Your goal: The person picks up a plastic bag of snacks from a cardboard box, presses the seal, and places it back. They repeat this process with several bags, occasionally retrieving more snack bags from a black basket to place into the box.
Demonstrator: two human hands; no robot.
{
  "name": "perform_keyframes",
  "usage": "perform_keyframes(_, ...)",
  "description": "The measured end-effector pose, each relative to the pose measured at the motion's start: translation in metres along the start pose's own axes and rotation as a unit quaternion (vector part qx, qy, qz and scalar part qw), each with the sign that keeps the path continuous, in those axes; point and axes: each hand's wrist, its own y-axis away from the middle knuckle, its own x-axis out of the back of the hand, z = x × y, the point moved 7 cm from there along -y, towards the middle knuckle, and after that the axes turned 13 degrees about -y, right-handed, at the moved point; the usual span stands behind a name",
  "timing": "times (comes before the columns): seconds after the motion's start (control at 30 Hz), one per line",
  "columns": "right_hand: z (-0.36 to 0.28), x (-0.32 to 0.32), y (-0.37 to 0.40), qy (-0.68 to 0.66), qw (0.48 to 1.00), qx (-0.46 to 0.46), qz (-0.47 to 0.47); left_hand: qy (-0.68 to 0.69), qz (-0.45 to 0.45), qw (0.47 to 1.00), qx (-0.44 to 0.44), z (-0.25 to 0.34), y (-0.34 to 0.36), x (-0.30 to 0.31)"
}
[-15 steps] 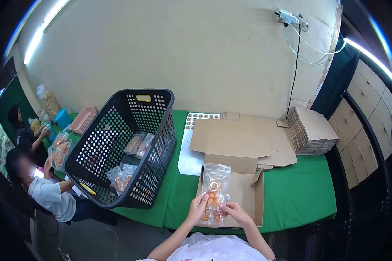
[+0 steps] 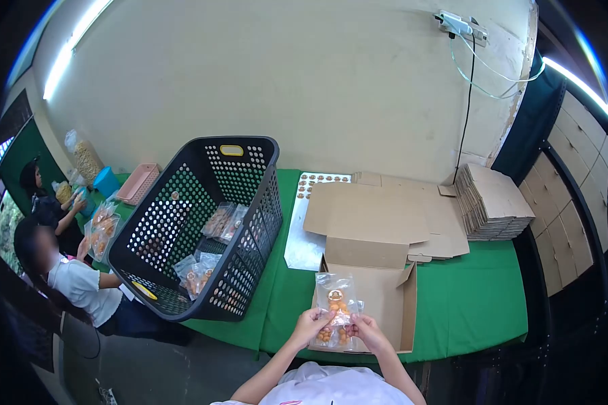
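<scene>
Since half a second ago, the pouch (image 2: 336, 287) has been lowered a little over the box (image 2: 409, 314), and its top edge is now seen nearer the hands. By judgement, it is being steadied or adjusted, since no release is shown.

The pouch is held over the left part of the box, near the front. Its left side is pinched by the closed fingers of the left hand (image 2: 311, 325), and its right side by those of the right hand (image 2: 369, 331); no wide gap is shown in either grip. Whether the food seen lower down belongs to a second pouch cannot be told.

Room to move is offered by the box floor right of the right hand, bounded by the upright right wall. At the back, the lid (image 2: 361, 212) is folded away over flat cardboard (image 2: 446, 233). The basket (image 2: 269, 179) is set well left of the box, with green worktop (image 2: 466, 297) between. By the near edge of the worktop, little space is left before the person's body.
</scene>
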Motion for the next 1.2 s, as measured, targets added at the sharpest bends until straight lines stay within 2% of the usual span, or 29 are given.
perform_keyframes(0.1, -0.001, 0.000, 0.000, 0.072, 0.997, 0.018, -0.013, -0.038, 0.012, 0.998, -0.039, 0.013, 0.003, -0.004)
perform_keyframes(0.2, -0.009, -0.005, -0.001, 0.064, 0.997, 0.045, -0.017, 0.062, 0.011, 0.998, -0.003, 0.014, 0.002, -0.008)
perform_keyframes(0.3, -0.008, -0.003, 0.000, 0.041, 0.998, 0.052, -0.007, 0.014, -0.041, 0.997, 0.058, -0.003, -0.003, -0.011)
perform_keyframes(0.4, 0.001, 0.011, 0.001, 0.051, 0.999, 0.018, 0.003, 0.010, -0.067, 0.996, 0.058, -0.008, -0.004, -0.017)
perform_keyframes(0.47, 0.000, 0.019, -0.002, 0.063, 0.998, -0.017, 0.003, -0.038, -0.075, 0.996, 0.038, -0.007, -0.009, -0.017)
perform_keyframes(0.57, -0.016, 0.019, 0.001, -0.035, 0.999, -0.007, 0.040, -0.085, -0.100, 0.991, 0.019, -0.015, -0.017, -0.026)
perform_keyframes(0.7, -0.016, 0.059, -0.004, 0.028, 0.996, 0.027, 0.079, -0.143, -0.149, 0.978, -0.020, -0.028, -0.018, -0.049)
perform_keyframes(0.8, -0.013, 0.081, 0.005, 0.062, 0.992, 0.030, 0.102, -0.218, 0.007, 0.957, -0.194, -0.023, -0.016, -0.046)
perform_keyframes(0.83, -0.010, 0.092, 0.006, 0.066, 0.992, 0.032, 0.107, -0.206, -0.035, 0.965, -0.156, -0.041, -0.025, -0.048)
perform_keyframes(0.93, 0.014, 0.129, 0.001, 0.110, 0.986, 0.005, 0.128, -0.442, 0.046, 0.862, -0.243, -0.051, -0.024, -0.048)
perform_keyframes(0.97, 0.026, 0.141, -0.006, 0.134, 0.981, -0.006, 0.142, -0.469, -0.011, 0.862, -0.192, -0.057, -0.026, -0.052)
perform_keyframes(1.07, 0.058, 0.149, -0.016, 0.151, 0.970, -0.109, 0.156, -0.610, -0.037, 0.782, -0.121, -0.074, -0.028, -0.062)
perform_keyframes(1.1, 0.064, 0.147, -0.020, 0.218, 0.961, -0.110, 0.130, -0.612, -0.046, 0.782, -0.111, -0.083, -0.029, -0.064)
perform_keyframes(1.13, 0.057, 0.141, -0.017, 0.353, 0.916, -0.103, 0.161, -0.613, -0.054, 0.782, -0.101, -0.092, -0.032, -0.064)
perform_keyframes(1.2, 0.042, 0.124, -0.011, 0.597, 0.770, -0.083, 0.209, -0.614, -0.063, 0.782, -0.091, -0.101, -0.032, -0.065)
